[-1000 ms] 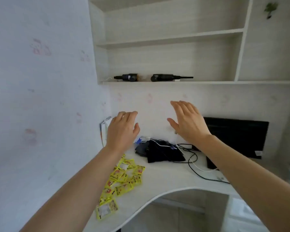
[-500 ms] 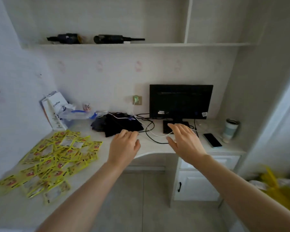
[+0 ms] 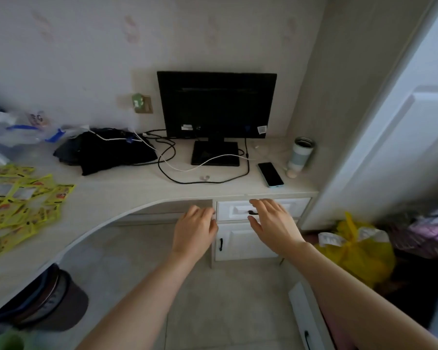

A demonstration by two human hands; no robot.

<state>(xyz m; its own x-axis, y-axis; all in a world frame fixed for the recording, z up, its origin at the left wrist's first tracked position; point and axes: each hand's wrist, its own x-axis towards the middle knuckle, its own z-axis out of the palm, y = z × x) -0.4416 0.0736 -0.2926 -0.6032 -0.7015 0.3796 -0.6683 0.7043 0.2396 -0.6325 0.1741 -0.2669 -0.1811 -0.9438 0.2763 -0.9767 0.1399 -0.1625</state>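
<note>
Both arms are out toward the drawer (image 3: 297, 207), the top one in the unit under the desk's (image 3: 127, 190) right end; it looks closed. Right grip (image 3: 273, 227) is open, fingers straight & spread, thumb out. It sits in front of the drawer face, w/ the black handle (image 3: 252, 212) showing btwn thumb and forefinger. Can't tell if the fingertips touch the front. Left grip (image 3: 194, 232) is also open, fingers loosely bent, holding nothing, just left of the drawer's edge.

Below the drawer is a cupboard door (image 3: 240, 246). Up on the desk: monitor (image 3: 216, 104) at the back, phone (image 3: 270, 174) near the front edge, tumbler (image 3: 301, 154) far right, cables (image 3: 177, 173), black bundle (image 3: 104, 151), and yellow sachets (image 3: 18, 198) spread at left.
</note>
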